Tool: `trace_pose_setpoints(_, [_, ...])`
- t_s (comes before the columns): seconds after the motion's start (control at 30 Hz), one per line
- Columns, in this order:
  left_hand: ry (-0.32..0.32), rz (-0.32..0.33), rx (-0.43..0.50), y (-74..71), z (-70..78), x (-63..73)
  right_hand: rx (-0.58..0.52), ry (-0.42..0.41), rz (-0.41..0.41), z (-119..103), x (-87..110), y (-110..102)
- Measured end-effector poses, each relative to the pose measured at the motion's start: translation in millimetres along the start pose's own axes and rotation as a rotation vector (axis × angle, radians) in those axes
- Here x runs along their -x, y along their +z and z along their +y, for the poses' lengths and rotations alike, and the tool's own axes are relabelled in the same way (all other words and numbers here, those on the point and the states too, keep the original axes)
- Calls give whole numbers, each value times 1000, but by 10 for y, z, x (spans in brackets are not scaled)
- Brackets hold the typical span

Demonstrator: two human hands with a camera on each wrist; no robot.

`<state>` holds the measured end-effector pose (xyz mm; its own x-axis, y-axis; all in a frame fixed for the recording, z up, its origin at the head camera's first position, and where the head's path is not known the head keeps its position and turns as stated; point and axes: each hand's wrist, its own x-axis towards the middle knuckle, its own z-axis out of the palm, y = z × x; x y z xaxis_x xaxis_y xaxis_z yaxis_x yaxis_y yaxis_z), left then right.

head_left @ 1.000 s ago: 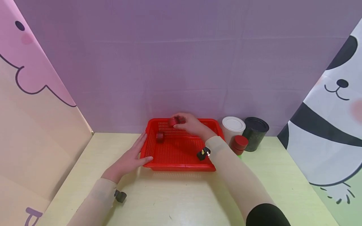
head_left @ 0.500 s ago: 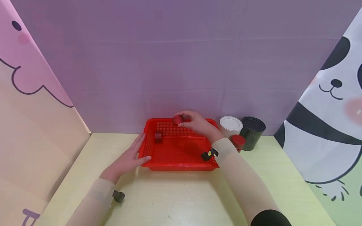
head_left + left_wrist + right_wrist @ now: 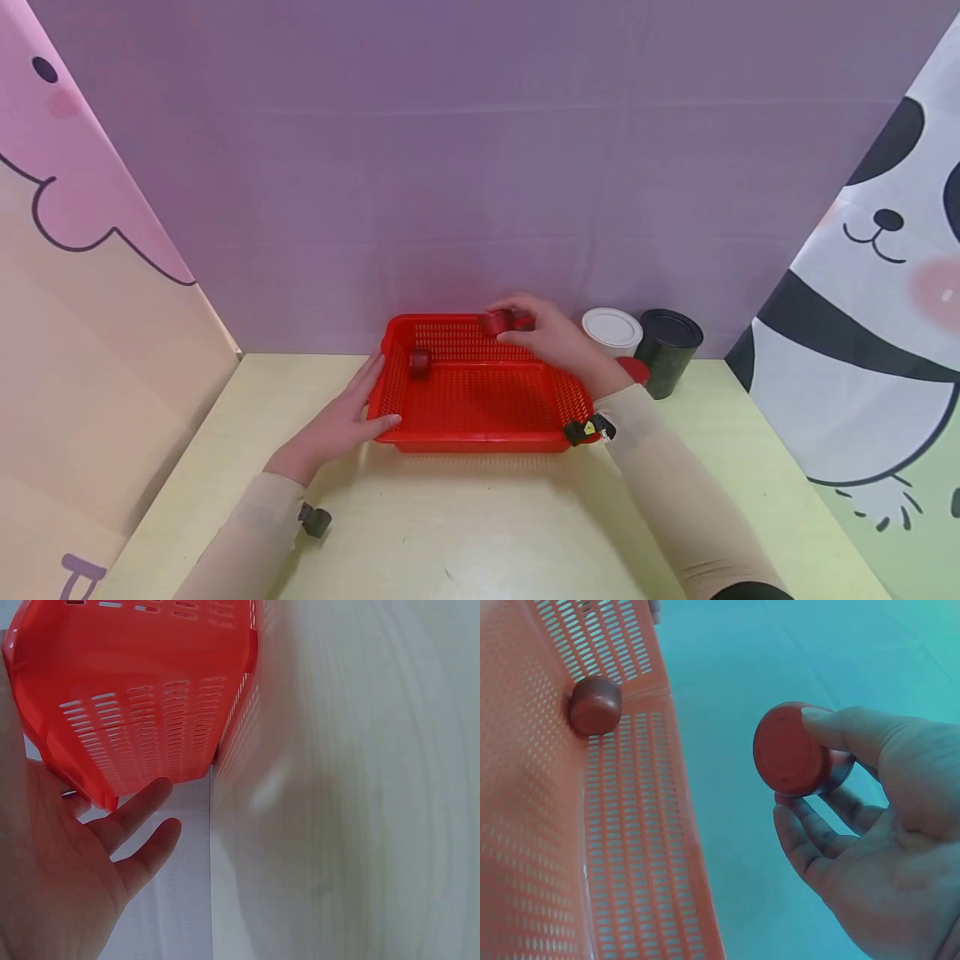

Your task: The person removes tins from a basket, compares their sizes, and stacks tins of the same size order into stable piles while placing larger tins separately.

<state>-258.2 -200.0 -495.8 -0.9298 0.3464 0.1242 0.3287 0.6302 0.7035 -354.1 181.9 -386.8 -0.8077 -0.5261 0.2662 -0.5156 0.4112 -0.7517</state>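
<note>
My right hand (image 3: 558, 337) pinches a small red-lidded jar (image 3: 495, 323) above the back rim of the red plastic basket (image 3: 480, 438). The right wrist view shows the jar tilted, its red round end toward the camera, with the thumb on one side and fingers beneath. At the basket's left side rests my left hand (image 3: 337, 433), fingers along the rim and thumb near the front corner. Its fingers look straight and spread beside the basket's slotted wall (image 3: 150, 697) in the left wrist view. A similar small jar (image 3: 420, 363) lies inside, at the basket's back left.
To the basket's right stand a white-lidded canister (image 3: 612, 328) and a dark canister (image 3: 670, 354). Partly behind my right arm shows a red lid (image 3: 634, 369). A purple cloth backdrop (image 3: 480, 183) rises directly behind the basket on the pale wooden table (image 3: 465, 533).
My right hand has moved to the right along the basket's back rim, carrying the jar. The left hand stays at the basket's left side, and the other jar lies where it was.
</note>
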Motion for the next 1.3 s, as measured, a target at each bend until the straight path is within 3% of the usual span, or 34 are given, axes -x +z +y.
trace_pose_setpoints(0.37, [1,-2,10,7,21,16,-15,62,57,83,428,-147])
trace_pose_setpoints(0.77, [-12,-6,6,-7,7,41,40,66,143,182,708,-292])
trace_pose_setpoints(1.13, [-3,-4,12,-3,9,41,-9,72,235,280,989,-498])
trace_pose_setpoints(1.3, [-1,-1,13,-3,6,42,34,86,282,297,1116,-568])
